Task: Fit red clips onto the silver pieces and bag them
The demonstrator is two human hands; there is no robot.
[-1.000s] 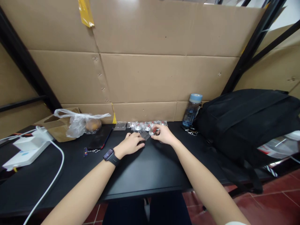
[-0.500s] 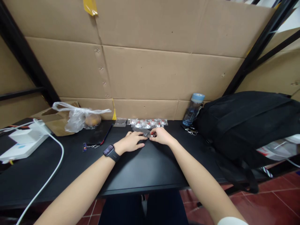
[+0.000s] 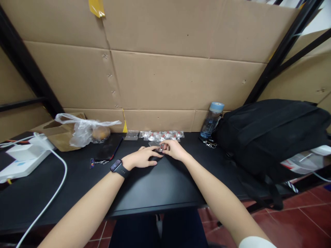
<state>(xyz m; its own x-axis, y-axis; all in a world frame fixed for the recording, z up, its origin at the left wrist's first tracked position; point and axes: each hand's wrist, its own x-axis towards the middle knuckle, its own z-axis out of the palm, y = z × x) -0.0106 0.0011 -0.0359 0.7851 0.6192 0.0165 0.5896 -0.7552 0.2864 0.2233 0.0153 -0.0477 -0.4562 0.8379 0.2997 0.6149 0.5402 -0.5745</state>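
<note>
My right hand (image 3: 175, 150) pinches a small round silver-and-red piece (image 3: 161, 148) between thumb and fingers, low over the black desk. A clear plastic bag (image 3: 153, 144) lies by it, partly hidden by my fingers; I cannot tell whether the piece is inside. My left hand (image 3: 141, 157), with a dark watch on its wrist, lies palm down with fingers spread, its fingertips at the bag's near edge. Just behind the hands, several similar round pieces in clear bags (image 3: 165, 135) lie in rows. Left of them is a stack of flat clear bags (image 3: 131, 135).
On the left are a phone (image 3: 108, 148) with a charm, a knotted plastic bag (image 3: 86, 132), a paper bag (image 3: 62, 132) and a white power strip (image 3: 23, 163) with a cable. A bottle (image 3: 210, 120) and a black backpack (image 3: 269, 137) stand right. Cardboard (image 3: 160, 82) walls the back.
My right hand has moved slightly left with the round piece, closer to the left hand's fingertips. My left hand has shifted a little left. The view has also shifted slightly.
</note>
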